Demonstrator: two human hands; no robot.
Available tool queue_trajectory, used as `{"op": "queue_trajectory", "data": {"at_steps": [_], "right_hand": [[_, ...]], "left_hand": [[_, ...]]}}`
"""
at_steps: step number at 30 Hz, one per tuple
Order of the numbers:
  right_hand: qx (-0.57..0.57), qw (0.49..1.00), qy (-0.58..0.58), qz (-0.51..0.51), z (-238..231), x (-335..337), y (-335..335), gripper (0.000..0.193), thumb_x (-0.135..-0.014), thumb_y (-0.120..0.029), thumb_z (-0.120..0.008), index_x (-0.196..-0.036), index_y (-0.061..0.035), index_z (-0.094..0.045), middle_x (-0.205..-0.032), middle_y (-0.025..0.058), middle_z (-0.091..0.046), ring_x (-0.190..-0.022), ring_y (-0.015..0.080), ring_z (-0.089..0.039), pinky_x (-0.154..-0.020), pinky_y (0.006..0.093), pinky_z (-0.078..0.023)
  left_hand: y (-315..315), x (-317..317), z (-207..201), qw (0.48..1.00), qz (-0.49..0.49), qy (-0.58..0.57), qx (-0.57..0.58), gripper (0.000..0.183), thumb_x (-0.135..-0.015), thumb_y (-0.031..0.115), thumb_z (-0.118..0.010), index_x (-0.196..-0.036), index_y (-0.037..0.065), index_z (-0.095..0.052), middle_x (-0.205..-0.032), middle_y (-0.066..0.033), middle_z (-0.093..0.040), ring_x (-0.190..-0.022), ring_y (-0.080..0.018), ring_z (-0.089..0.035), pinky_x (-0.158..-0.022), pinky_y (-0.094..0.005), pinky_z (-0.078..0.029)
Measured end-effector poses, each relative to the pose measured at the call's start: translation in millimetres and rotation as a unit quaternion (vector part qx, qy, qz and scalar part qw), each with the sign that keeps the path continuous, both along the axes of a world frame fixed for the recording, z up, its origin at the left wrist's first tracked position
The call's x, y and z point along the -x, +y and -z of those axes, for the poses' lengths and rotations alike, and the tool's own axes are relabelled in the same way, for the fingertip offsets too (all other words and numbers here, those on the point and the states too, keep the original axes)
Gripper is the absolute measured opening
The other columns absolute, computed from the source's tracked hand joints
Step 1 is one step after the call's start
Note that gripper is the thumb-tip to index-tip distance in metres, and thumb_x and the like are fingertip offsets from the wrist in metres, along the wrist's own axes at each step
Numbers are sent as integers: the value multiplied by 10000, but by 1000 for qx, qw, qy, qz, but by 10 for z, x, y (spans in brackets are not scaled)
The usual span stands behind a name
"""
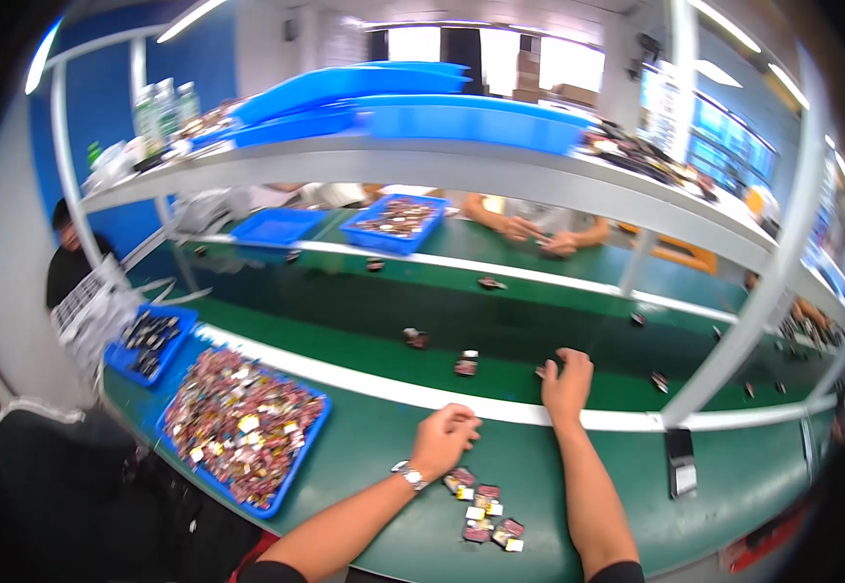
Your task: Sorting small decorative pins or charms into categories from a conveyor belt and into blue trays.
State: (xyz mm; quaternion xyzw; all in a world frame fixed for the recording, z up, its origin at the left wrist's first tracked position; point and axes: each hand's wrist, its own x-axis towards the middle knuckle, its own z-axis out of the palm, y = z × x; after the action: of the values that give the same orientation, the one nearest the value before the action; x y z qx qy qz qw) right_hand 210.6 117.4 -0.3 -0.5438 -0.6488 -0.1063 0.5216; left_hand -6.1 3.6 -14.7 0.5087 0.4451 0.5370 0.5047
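Note:
My left hand [445,441], with a metal watch [410,474] on its wrist, hovers over the near edge of the green worktable. Its fingers are loosely bent and apart, with nothing visible in them. Just below it lies a small group of dark flat parts [487,499] with yellow and white patches. Over the belt [374,316] reaches my right hand [567,387], open, fingers bent and thumb apart. A small dark part [541,371] shows at its left side, partly hidden by the fingers. Another such part [466,363] lies on the belt between the hands.
A blue tray [322,418] heaped with small parts stands at left, beside a smaller blue tray [189,325] of black pieces. A black box-shaped object [681,464] lies at right. Frame posts hold a shelf [422,160] above the belt. Across it, another person's hands [539,236] handle something small.

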Motion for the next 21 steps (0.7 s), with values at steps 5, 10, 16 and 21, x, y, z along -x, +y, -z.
{"op": "queue_trajectory", "data": {"at_steps": [5,10,16,21], "right_hand": [[223,971,20,-88,32,617,-174,497,-732,-297,-796,-1045,1,-551,-924,143,-594,-845,306,-578,-752,402,-471],[153,984,-89,-34,188,1117,88,541,-684,-309,-826,-995,21,-530,-922,205,-598,-864,391,-586,-768,471,-472],[151,971,111,-151,279,776,81,438,-730,-76,-740,-1105,8,-529,-845,122,-616,-743,225,-612,-690,346,-494],[188,944,156,-224,97,418,-863,447,-730,-14,-712,-1133,3,-522,-978,106,-588,-867,186,-577,-764,313,-480]], "left_hand": [[65,-179,32,998,6,44,-32,140,-909,101,-615,-1031,32,-607,-822,-20,-644,-693,-69,-612,-628,-237,-504],[69,-55,96,997,-21,46,-55,121,-905,83,-595,-1008,20,-602,-800,-14,-627,-666,-61,-568,-625,-239,-484],[85,-93,71,998,-4,-10,-67,107,-910,79,-589,-990,13,-562,-774,7,-578,-652,-56,-523,-601,-237,-454],[48,-44,38,998,-1,-49,-30,125,-942,106,-551,-1034,22,-555,-815,-6,-602,-635,-61,-536,-554,-224,-454]]}}
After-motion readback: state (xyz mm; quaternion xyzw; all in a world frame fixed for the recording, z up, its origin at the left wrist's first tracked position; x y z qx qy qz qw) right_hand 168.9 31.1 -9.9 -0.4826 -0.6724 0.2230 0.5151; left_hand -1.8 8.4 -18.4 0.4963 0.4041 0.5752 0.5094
